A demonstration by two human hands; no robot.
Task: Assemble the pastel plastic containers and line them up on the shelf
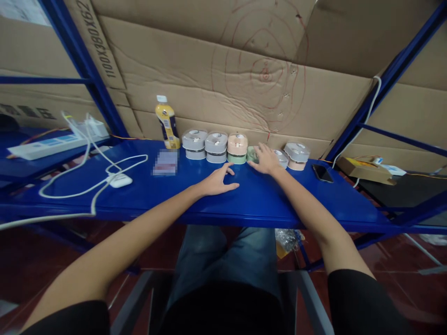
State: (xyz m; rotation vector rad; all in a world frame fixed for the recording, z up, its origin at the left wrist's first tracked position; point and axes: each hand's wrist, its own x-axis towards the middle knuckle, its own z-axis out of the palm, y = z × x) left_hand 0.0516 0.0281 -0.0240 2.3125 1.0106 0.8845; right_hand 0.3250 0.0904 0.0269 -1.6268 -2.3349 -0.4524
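The right hand [266, 159] is bending over the green tub [251, 154], fingers covering much of it; whether they are gripping it, I cannot tell. The tub is sitting near the back edge of the table [260, 202], right of its middle, between the peach-topped stack [237, 145] and a gray tub [282, 158]. The left hand [220, 180] is holding nothing, its thumb and fingers standing apart, just in front of the peach-topped stack. Left of that stack, 2 gray stacks [216, 142] are standing along the back edge, with a bottle [167, 123] beyond them. Toward the back right corner, a gray-topped stack [297, 153] and a phone [322, 173] are resting. A white cable [80, 193] is looping over the left end.
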